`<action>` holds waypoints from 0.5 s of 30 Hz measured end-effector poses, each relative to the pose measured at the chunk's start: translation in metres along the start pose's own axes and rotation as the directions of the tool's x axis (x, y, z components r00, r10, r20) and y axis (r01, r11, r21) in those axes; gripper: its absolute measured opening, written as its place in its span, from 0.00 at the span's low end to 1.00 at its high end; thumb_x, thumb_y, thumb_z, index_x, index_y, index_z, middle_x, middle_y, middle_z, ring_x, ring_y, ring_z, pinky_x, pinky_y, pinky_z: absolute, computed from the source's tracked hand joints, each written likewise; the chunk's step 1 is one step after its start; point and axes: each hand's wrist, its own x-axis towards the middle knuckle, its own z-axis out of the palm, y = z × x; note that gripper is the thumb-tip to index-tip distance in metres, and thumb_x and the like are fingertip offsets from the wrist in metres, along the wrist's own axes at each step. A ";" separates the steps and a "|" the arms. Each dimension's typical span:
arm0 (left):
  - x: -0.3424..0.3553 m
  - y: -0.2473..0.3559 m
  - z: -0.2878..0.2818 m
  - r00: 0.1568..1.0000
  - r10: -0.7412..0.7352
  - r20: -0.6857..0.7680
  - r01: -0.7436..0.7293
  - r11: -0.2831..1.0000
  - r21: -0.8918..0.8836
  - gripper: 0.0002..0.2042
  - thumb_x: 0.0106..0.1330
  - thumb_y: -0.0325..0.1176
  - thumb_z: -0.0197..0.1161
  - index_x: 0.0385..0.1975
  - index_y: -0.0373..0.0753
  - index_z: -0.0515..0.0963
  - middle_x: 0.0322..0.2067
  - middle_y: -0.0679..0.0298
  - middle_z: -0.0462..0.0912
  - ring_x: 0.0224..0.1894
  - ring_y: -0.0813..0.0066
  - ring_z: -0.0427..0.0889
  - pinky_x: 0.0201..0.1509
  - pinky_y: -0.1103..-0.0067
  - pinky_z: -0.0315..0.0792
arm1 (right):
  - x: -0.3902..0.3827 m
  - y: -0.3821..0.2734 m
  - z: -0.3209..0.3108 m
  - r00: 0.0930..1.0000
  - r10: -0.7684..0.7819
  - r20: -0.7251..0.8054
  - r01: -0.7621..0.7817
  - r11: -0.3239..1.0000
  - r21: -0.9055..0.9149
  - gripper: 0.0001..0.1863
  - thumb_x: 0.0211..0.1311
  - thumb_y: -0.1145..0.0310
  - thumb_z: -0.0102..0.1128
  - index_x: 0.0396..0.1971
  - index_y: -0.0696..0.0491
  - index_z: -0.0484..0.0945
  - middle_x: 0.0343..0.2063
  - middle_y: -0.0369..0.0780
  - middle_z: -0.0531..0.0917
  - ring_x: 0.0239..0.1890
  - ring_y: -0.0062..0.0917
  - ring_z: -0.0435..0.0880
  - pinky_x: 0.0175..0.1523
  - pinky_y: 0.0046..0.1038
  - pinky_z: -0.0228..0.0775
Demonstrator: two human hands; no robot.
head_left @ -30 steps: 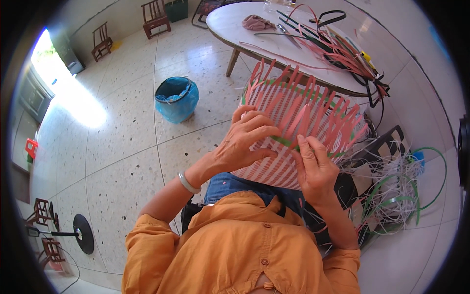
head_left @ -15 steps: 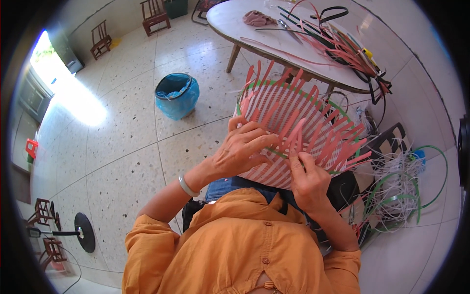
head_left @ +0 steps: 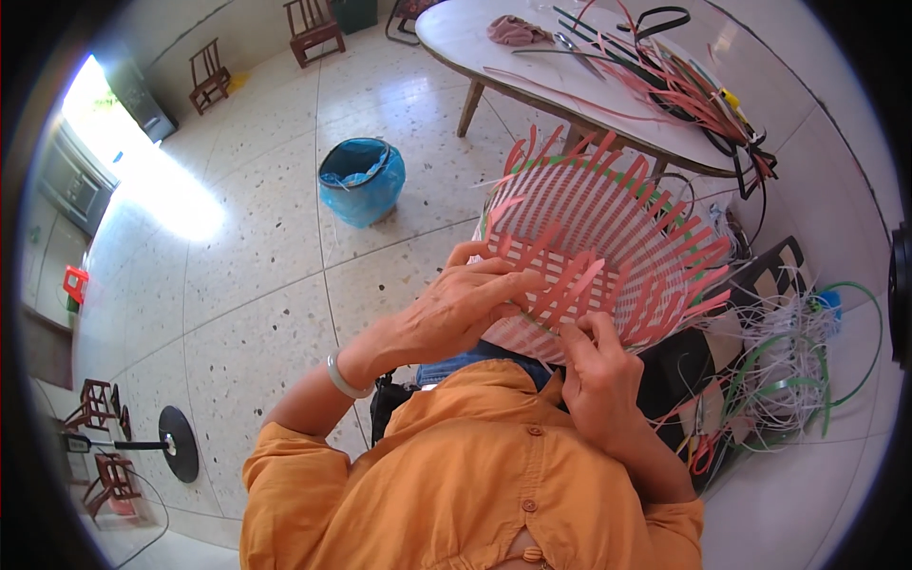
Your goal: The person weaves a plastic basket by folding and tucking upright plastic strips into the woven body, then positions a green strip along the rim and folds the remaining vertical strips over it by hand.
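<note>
A woven basket [head_left: 655, 228] of pink and white plastic strips rests on my lap, tilted so that its inside shows. Loose pink strip ends stick up all round its rim, and a green strip [head_left: 622, 178] runs along the far rim. My left hand [head_left: 475, 293], with a pale bangle at the wrist, closes over the near left rim, its fingertips on the weave. Beside it, my right hand [head_left: 597, 356] pinches at the near rim, thumb against index finger. Whatever thin strip lies between those fingers is mostly covered by them.
A white oval table [head_left: 560, 81] holds pink and dark strips [head_left: 674, 90], scissors [head_left: 575, 52] and a pink cloth [head_left: 518, 31]. A blue-lined bin [head_left: 362, 185] stands on the floor. White strips [head_left: 784, 356] lie heaped at right, near red-handled scissors [head_left: 703, 454].
The basket has tipped, showing more of its woven bottom. My right hand has moved down to the near rim, away from the upright pink strip. The whole view has shifted slightly.
</note>
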 end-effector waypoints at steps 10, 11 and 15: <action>0.001 0.006 0.000 0.997 -0.059 0.051 0.063 0.995 -0.074 0.17 0.62 0.21 0.58 0.52 0.41 0.74 0.38 0.60 0.84 0.46 0.62 0.80 0.63 0.64 0.56 | -0.005 -0.009 0.001 0.998 0.061 0.025 -0.062 0.997 0.050 0.15 0.48 0.77 0.59 0.39 0.54 0.79 0.36 0.38 0.78 0.24 0.37 0.82 0.28 0.33 0.75; 0.000 0.007 -0.001 0.995 -0.068 0.071 0.073 0.995 -0.075 0.17 0.63 0.22 0.58 0.52 0.41 0.74 0.38 0.61 0.84 0.46 0.62 0.80 0.63 0.65 0.57 | -0.005 -0.009 0.001 0.998 0.067 0.020 -0.068 0.996 0.054 0.14 0.48 0.77 0.59 0.39 0.55 0.79 0.36 0.38 0.78 0.24 0.37 0.82 0.28 0.33 0.75; -0.003 0.015 -0.005 0.999 -0.042 0.026 0.043 0.999 -0.025 0.15 0.65 0.24 0.61 0.51 0.41 0.75 0.40 0.63 0.85 0.47 0.66 0.81 0.64 0.65 0.58 | -0.001 -0.014 -0.002 0.988 0.144 0.050 -0.147 0.986 0.082 0.08 0.56 0.77 0.61 0.36 0.56 0.80 0.34 0.41 0.80 0.28 0.40 0.82 0.31 0.34 0.73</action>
